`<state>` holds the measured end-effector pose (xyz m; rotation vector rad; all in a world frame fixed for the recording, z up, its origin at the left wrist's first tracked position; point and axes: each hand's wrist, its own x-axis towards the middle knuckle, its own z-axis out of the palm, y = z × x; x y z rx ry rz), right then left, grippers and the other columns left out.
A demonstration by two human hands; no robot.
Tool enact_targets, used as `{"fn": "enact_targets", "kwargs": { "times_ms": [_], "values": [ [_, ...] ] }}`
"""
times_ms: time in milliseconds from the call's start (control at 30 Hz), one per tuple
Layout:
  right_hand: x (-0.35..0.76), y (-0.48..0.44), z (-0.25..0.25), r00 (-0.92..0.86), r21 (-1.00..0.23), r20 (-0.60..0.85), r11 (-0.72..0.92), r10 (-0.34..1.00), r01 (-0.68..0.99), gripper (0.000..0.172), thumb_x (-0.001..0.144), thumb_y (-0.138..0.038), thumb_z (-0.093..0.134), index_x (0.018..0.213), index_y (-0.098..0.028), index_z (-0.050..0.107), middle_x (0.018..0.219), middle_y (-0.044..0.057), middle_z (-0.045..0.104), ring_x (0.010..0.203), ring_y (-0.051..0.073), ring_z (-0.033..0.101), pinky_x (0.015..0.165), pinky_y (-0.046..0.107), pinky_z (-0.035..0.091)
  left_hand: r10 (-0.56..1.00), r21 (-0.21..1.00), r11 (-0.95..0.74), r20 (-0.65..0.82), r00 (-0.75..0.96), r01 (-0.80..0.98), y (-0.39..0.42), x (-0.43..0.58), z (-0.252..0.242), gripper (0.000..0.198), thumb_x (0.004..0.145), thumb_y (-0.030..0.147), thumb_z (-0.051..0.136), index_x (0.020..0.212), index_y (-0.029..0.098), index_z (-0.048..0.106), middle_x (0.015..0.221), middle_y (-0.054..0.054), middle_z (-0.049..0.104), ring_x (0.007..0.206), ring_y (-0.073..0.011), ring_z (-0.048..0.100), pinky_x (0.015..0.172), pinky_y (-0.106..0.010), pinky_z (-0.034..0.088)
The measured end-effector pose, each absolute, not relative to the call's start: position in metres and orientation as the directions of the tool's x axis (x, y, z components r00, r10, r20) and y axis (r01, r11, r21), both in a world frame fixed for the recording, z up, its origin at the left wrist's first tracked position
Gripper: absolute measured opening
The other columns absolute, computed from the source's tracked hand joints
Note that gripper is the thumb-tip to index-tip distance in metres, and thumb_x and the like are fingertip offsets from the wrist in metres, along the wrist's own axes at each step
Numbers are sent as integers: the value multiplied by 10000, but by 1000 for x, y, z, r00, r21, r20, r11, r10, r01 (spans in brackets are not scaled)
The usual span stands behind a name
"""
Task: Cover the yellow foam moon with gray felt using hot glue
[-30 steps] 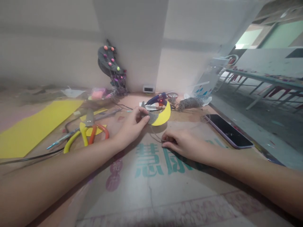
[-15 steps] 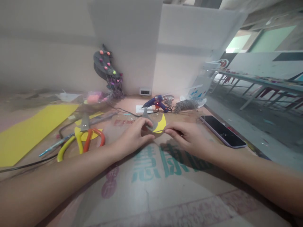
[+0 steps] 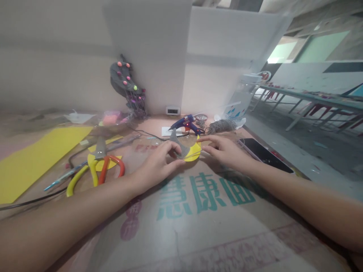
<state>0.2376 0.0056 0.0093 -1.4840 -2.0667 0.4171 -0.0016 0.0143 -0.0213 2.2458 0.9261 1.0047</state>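
Between both hands [image 3: 161, 160] — grey-and-yellow crescent [image 3: 195, 148]

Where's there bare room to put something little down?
The biggest bare patch is the printed sheet between the left forearm and right forearm. It's crowded around the crescent at both hands; leftward, with scissors and yellow paper; behind, with the glue gun and yarn; and right, beside the phone.

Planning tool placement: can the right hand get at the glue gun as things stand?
Probably yes: the glue gun lies just beyond the right hand, with nothing visibly blocking the way over its handle, though that hand is busy at the yellow crescent.
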Motion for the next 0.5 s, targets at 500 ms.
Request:
{"fn": "enact_targets", "kwargs": {
  "times_ms": [500],
  "values": [
    [241,13,-10,-323,-501,311,443,894,743,223,879,-252,511,985,-195,698,986,41,717,884,178,650,802,296,486,781,836,-511,355,515,199,21,-2,-27,147,887,342,499,909,199,526,843,-1,524,769,-141,494,674,-256,397]
  ]
}}
